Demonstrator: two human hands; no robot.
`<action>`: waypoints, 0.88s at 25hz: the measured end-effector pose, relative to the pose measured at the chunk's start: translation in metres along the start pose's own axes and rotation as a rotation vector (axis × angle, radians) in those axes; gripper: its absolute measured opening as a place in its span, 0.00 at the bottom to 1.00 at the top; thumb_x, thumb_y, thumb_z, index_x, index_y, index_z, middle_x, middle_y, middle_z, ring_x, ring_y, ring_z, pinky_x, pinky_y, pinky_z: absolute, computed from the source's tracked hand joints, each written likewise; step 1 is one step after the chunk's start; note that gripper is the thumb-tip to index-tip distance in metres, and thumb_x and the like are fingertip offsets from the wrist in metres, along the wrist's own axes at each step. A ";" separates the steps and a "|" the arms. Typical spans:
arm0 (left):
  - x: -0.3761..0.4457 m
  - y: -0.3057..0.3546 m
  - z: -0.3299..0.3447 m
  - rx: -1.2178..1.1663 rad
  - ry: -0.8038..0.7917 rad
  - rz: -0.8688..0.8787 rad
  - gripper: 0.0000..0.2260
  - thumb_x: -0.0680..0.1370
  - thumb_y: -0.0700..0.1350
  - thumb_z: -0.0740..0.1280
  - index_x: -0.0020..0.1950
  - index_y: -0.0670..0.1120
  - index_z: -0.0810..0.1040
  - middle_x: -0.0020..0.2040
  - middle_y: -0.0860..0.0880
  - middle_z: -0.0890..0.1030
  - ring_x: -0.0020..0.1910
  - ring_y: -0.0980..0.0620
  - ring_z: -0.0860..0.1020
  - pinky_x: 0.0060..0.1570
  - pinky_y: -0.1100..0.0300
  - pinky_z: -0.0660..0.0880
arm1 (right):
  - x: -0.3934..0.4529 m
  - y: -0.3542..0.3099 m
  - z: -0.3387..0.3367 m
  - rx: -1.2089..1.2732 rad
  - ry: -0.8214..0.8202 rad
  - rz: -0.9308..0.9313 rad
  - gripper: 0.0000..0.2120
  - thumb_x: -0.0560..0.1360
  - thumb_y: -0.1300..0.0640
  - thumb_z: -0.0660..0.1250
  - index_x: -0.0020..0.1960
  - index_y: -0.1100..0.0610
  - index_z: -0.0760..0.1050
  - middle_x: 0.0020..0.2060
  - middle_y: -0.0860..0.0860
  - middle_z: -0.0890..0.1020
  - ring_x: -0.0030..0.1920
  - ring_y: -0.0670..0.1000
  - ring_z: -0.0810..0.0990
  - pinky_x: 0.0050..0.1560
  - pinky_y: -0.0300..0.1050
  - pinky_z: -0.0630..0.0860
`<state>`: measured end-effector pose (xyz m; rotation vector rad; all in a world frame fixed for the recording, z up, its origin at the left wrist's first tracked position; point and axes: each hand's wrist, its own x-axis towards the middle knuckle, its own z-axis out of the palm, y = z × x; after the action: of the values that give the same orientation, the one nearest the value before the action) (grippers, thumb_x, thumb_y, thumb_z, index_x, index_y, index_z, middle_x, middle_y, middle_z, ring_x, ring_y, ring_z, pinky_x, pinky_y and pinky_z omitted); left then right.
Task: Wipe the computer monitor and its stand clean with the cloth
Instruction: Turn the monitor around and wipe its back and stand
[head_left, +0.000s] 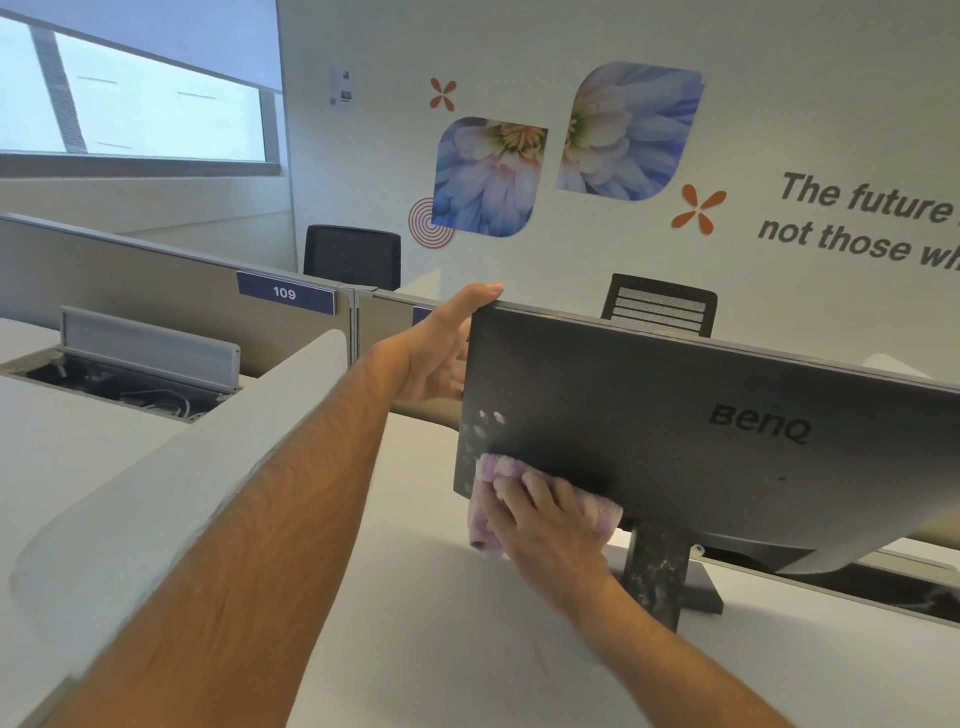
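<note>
Monitor (675, 415) stands back-to-camera on the bench (415, 649), left hand (436, 358) gripping its upper left corner, thumb over the top edge, while the right hand (540, 525) presses the purple cloth (491, 470) flat, fingers spread, against the lower left of the rear panel. Judgement: keep the steadying grip firm and work the cloth in overlapping passes upward through the pale specks (485, 423) just above it, then down the spotted stand (660, 577) — light pressure, so the panel does not tip. Screen side is hidden, the right end is cut off, and the left fingers behind the edge cannot be made out.
</note>
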<state>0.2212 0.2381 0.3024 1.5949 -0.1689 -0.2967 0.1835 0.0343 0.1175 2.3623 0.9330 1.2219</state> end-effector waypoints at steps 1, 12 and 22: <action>0.001 0.000 0.000 0.000 -0.004 -0.001 0.31 0.76 0.73 0.54 0.67 0.54 0.75 0.64 0.49 0.81 0.61 0.43 0.80 0.63 0.41 0.76 | 0.005 0.000 -0.003 0.007 0.049 0.031 0.18 0.79 0.59 0.59 0.67 0.56 0.74 0.56 0.54 0.78 0.53 0.57 0.77 0.50 0.54 0.78; 0.003 -0.002 -0.002 -0.012 -0.003 -0.008 0.36 0.72 0.74 0.56 0.71 0.53 0.72 0.65 0.48 0.80 0.63 0.42 0.79 0.65 0.38 0.73 | -0.013 -0.028 0.030 0.010 -0.355 -0.086 0.20 0.77 0.52 0.52 0.57 0.59 0.78 0.51 0.56 0.79 0.49 0.58 0.76 0.48 0.54 0.76; 0.000 -0.002 -0.001 -0.001 -0.009 0.008 0.31 0.74 0.74 0.54 0.63 0.54 0.77 0.58 0.50 0.84 0.56 0.46 0.83 0.61 0.44 0.77 | 0.022 -0.030 -0.030 0.246 -0.012 0.096 0.26 0.71 0.59 0.59 0.70 0.56 0.73 0.58 0.53 0.77 0.55 0.57 0.74 0.52 0.53 0.75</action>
<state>0.2210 0.2391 0.3008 1.5919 -0.1818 -0.2972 0.1566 0.0709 0.1317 2.6295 1.0293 1.1850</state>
